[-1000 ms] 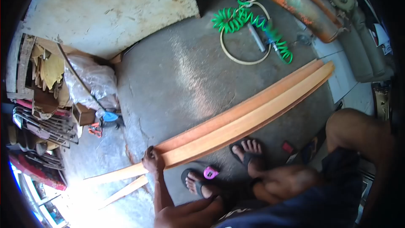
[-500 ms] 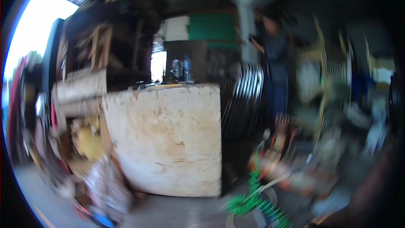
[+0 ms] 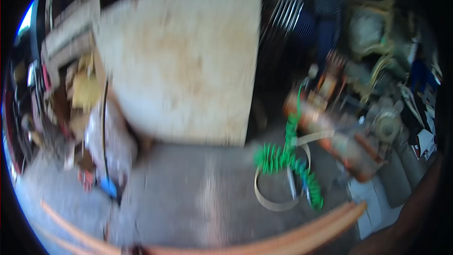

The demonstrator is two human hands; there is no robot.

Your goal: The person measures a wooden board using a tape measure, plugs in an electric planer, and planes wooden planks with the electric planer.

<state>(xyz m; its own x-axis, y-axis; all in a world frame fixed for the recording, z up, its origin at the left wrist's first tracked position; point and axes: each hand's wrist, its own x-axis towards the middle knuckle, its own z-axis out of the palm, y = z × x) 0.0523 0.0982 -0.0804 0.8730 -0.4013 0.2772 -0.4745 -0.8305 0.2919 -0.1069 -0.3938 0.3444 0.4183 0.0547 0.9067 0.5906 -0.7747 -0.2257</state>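
Observation:
A long curved piece of orange-brown wood [image 3: 302, 233] bows across the bottom of the head view, blurred by motion. A thinner wooden strip [image 3: 71, 220] curves along its left part. Low on the wood is a small dark thing [image 3: 134, 250] that I cannot make out. At the lower right a dim brown shape [image 3: 415, 212], seemingly my right forearm, slants down towards the wood's right end. My right hand itself does not show, and whether it touches the wood is hidden. My left hand is out of sight.
A large pale wooden box or panel [image 3: 184, 66] stands ahead. A green coiled hose [image 3: 273, 158] lies on the floor by an orange tank-like machine [image 3: 330, 137]. To the left are a plastic sack [image 3: 111, 137] and scrap wood. A person [image 3: 325, 23] stands at the back.
The view has tilted down, so the pale box and the person sit higher in it. The curved wood now spans the bottom, where earlier only a bit showed at lower right.

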